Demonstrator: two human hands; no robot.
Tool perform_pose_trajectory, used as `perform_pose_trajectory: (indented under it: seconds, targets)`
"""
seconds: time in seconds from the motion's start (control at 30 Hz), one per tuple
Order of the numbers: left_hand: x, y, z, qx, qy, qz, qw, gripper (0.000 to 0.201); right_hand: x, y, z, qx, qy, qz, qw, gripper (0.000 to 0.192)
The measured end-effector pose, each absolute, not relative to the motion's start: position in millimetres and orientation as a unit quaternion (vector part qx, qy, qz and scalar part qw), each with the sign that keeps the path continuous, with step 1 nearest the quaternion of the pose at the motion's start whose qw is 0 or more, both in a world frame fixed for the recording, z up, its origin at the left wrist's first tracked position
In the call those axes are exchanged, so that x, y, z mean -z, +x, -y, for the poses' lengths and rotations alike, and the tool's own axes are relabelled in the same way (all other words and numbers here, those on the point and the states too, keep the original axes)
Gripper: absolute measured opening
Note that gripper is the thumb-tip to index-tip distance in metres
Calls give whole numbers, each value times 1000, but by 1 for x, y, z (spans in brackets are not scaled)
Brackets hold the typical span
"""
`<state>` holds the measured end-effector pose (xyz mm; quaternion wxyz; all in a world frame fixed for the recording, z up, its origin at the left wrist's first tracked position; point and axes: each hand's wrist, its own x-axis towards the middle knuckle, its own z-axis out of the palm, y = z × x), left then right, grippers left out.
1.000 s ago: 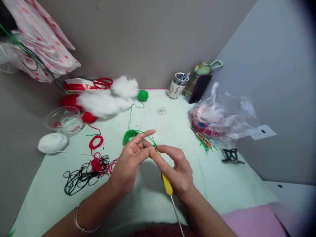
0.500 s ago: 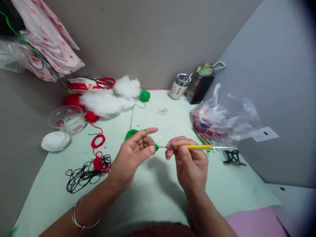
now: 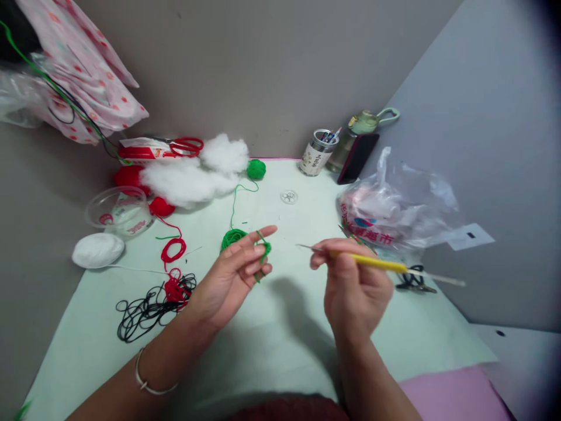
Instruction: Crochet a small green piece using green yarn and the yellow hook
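Observation:
My left hand (image 3: 234,275) is raised over the pale green table cover (image 3: 272,345), palm up, with green yarn (image 3: 264,248) looped around its fingers. That strand trails back to a small green pile (image 3: 232,238) and on to a green yarn ball (image 3: 256,169). My right hand (image 3: 355,286) grips a yellow-handled crochet hook (image 3: 372,263). The hook's metal tip points left and stands clear of the yarn.
Black and red yarn tangle (image 3: 153,301) lies at the left, with a white yarn ball (image 3: 97,249), a clear bowl (image 3: 118,209), white stuffing (image 3: 193,175) and red scissors (image 3: 186,146). A plastic bag (image 3: 394,204), a tin (image 3: 316,153), a bottle (image 3: 359,131) and a black clip (image 3: 412,279) sit at the right.
My right hand turned the hook from upright to level, then drew it rightward out of the yarn. My left hand kept the yarn and curled its fingers slightly.

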<state>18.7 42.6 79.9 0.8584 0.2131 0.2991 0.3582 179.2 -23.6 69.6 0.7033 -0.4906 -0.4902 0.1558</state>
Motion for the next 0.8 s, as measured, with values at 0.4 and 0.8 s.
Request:
perform_pose_trajectory:
  seconds: [0.4, 0.8]
  targets:
    - [-76, 22, -37, -381, 277, -318, 823, 20, -64, 178, 24, -278, -432, 484, 709, 19]
    - [-74, 21, -37, -372, 296, -313, 822, 19, -65, 177, 23, -263, -429, 499, 705, 20]
